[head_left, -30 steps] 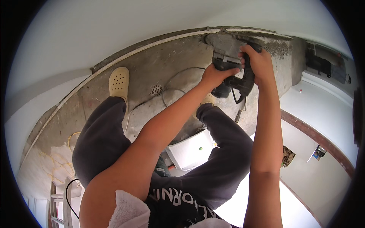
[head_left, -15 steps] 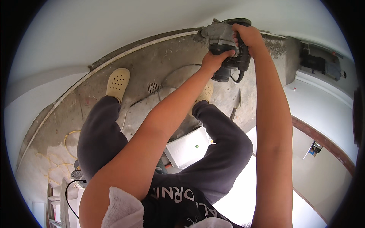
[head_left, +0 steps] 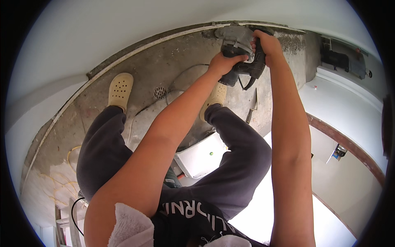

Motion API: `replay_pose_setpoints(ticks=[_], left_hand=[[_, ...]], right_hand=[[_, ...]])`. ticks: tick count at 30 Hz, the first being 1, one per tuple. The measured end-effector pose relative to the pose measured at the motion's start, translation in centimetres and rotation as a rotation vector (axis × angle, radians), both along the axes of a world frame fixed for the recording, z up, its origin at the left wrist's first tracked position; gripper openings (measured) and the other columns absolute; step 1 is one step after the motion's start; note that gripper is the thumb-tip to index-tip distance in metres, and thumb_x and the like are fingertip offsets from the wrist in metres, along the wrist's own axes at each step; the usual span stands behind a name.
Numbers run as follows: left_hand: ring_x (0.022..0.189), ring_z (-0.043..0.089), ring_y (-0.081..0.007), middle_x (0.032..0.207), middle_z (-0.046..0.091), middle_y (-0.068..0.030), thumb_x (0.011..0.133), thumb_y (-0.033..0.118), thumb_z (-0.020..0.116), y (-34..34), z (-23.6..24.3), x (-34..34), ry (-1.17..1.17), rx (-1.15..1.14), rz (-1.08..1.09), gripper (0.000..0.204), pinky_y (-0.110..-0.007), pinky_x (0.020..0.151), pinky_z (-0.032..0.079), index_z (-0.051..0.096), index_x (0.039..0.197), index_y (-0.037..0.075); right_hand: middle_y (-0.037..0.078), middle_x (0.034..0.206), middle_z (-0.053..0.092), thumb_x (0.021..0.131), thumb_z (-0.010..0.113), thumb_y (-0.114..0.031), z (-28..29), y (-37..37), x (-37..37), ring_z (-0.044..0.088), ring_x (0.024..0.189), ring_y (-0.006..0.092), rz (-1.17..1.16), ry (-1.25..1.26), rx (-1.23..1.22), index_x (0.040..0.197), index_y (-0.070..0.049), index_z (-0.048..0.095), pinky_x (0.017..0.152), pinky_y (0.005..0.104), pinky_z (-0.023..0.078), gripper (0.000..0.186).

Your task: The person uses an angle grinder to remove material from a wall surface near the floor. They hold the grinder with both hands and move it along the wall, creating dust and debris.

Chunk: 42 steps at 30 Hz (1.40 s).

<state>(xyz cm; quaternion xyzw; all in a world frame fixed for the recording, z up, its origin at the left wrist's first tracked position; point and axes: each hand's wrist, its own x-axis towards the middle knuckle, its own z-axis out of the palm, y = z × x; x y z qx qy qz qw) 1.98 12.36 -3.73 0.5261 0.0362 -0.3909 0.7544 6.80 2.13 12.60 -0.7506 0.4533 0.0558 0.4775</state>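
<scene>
A grey and black corded rotary hammer is held at the far edge of the concrete floor, by the foot of the wall. My left hand is wrapped round its black lower motor housing. On the right, my right hand grips the black rear handle. The tool's front end faces left, next to a pale strip running along the wall base. Any bit in it is too dark to make out. A black cord curves down from the handle.
A knife lies on the floor below the tool. A round drain grate and cable lie between my clog-shod feet. A white container stands near my knees. A ladder is at lower left, a yellow cord above it.
The rotary hammer and both hands have shifted slightly left and down in the picture. The floor and my feet also shift left. Both hands keep their grip.
</scene>
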Motion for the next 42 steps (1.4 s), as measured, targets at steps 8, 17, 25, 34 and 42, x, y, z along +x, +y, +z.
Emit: replay_pose_setpoints(ticks=[8, 17, 25, 34, 42], left_hand=[[0.1, 0.072, -0.0231, 0.108, 0.075, -0.0094, 0.056, 0.067, 0.087, -0.6, -3.6, -1.1, -0.065, 0.051, -0.166, 0.088, -0.033, 0.089, 0.053, 0.07, 0.119, 0.008], [0.092, 0.07, -0.0156, 0.105, 0.074, -0.0039, 0.074, 0.037, 0.089, -0.1, -2.5, -1.2, 0.034, -0.25, -0.074, 0.055, -0.031, 0.082, 0.054, 0.07, 0.116, 0.006], [0.095, 0.07, -0.0171, 0.108, 0.074, -0.0096, 0.071, 0.041, 0.091, 3.0, 3.4, -1.7, 0.026, -0.216, -0.141, 0.063, -0.03, 0.084, 0.054, 0.07, 0.115, 0.0], [0.087, 0.071, -0.0157, 0.102, 0.074, -0.0086, 0.075, 0.038, 0.089, 3.2, 3.3, -0.3, 0.101, -0.331, -0.121, 0.057, -0.03, 0.077, 0.057, 0.069, 0.114, 0.001], [0.083, 0.072, -0.0146, 0.103, 0.074, -0.0078, 0.079, 0.036, 0.087, 2.5, 3.3, 1.8, 0.351, -0.552, -0.389, 0.054, -0.028, 0.072, 0.058, 0.068, 0.116, 0.002]], right_hand=[[0.011, 0.075, 0.064, 0.084, 0.067, -0.016, -2.6, -1.2, -4.0, 0.059, 0.06, 0.0172, -0.086, -0.037, 0.043, 0.084, 0.0, 0.063, 0.055, 0.0302, 0.051, 0.017], [0.012, 0.073, 0.066, 0.084, 0.07, -0.019, -3.7, -1.4, -3.3, 0.061, 0.059, 0.0194, 0.121, 0.06, -0.141, 0.082, 0.005, 0.066, 0.055, 0.0319, 0.051, 0.024], [0.012, 0.075, 0.067, 0.082, 0.075, -0.018, 3.0, 1.1, -5.7, 0.063, 0.061, 0.0195, -0.006, -0.203, -0.005, 0.085, 0.007, 0.068, 0.053, 0.0326, 0.051, 0.025], [0.011, 0.074, 0.065, 0.083, 0.073, -0.017, 2.9, 1.0, -3.5, 0.061, 0.059, 0.0183, 0.039, -0.1, 0.039, 0.083, 0.003, 0.067, 0.054, 0.0319, 0.051, 0.022], [0.006, 0.079, 0.061, 0.089, 0.071, -0.016, 4.2, -3.1, -3.3, 0.056, 0.06, 0.0124, -0.052, -0.124, 0.263, 0.096, 0.0, 0.061, 0.053, 0.0246, 0.05, 0.02]])
